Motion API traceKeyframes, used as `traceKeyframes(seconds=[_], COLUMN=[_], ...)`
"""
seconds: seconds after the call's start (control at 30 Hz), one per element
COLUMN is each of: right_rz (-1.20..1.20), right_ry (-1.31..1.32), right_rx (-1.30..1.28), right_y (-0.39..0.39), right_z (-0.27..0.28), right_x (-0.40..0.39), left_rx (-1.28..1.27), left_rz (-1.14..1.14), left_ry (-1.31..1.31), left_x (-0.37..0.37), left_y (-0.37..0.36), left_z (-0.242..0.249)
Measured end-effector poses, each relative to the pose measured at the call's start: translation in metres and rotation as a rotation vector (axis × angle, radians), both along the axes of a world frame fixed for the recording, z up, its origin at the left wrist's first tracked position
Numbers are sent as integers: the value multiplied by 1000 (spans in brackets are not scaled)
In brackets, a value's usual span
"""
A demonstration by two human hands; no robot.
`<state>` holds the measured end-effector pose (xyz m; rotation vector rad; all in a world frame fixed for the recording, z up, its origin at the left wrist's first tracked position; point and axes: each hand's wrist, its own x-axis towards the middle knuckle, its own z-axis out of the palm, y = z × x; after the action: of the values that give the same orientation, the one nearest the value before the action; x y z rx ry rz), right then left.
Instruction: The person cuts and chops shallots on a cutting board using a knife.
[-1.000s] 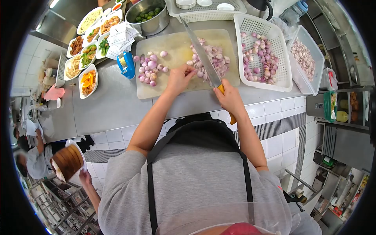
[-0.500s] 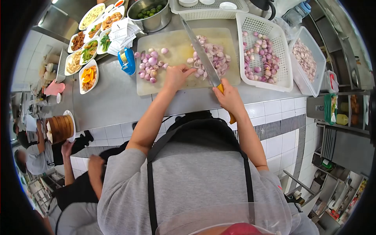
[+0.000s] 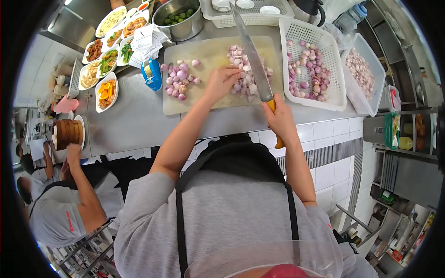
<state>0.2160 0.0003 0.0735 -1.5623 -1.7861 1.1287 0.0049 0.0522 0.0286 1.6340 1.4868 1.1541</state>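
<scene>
My right hand [image 3: 279,116] grips the yellow handle of a long knife [image 3: 252,53], whose blade lies over the pile of cut shallots [image 3: 245,69] on the pale cutting board [image 3: 208,51]. My left hand [image 3: 221,82] rests with fingers curled on the pile's left edge, pinning pieces beside the blade. A group of whole peeled shallots [image 3: 178,78] sits on the board's left part.
A white basket [image 3: 309,28] of peeled shallots and a tub of cut pieces [image 3: 364,69] stand right of the board. A metal bowl of limes [image 3: 178,16], dishes of food [image 3: 105,92] and a blue container [image 3: 152,74] are at left. Another person [image 3: 65,208] holds a bamboo steamer [image 3: 67,132].
The knife and both my hands shifted right along the pile. The other person carried the bamboo steamer up to the counter's edge.
</scene>
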Motion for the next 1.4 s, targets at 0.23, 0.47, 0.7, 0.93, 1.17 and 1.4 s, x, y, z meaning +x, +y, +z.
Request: traceKeyframes(seconds=[0.23, 0.47, 0.7, 0.93, 1.17, 1.4], right_rz=[2, 185, 300, 337, 260, 193], right_ry=[-19, -68, -294, -384, -365, -220], right_rx=[-6, -32, 55, 8, 5, -81], right_y=[-3, -20, -31, -35, -31, -19], right_z=[-7, -22, -27, -20, -19, -15], right_x=[-6, -30, -56, -64, -54, -40], left_rx=[-153, -6, -172, -458, -159, 237], left_rz=[-72, 200, 328, 313, 244, -308], left_ry=[-315, 219, 50, -459, -67, 761], left_x=[-10, -32, -20, -31, -38, -43], left_y=[-18, -67, -76, -69, -66, -56], left_z=[-5, -22, -23, -30, -17, -13])
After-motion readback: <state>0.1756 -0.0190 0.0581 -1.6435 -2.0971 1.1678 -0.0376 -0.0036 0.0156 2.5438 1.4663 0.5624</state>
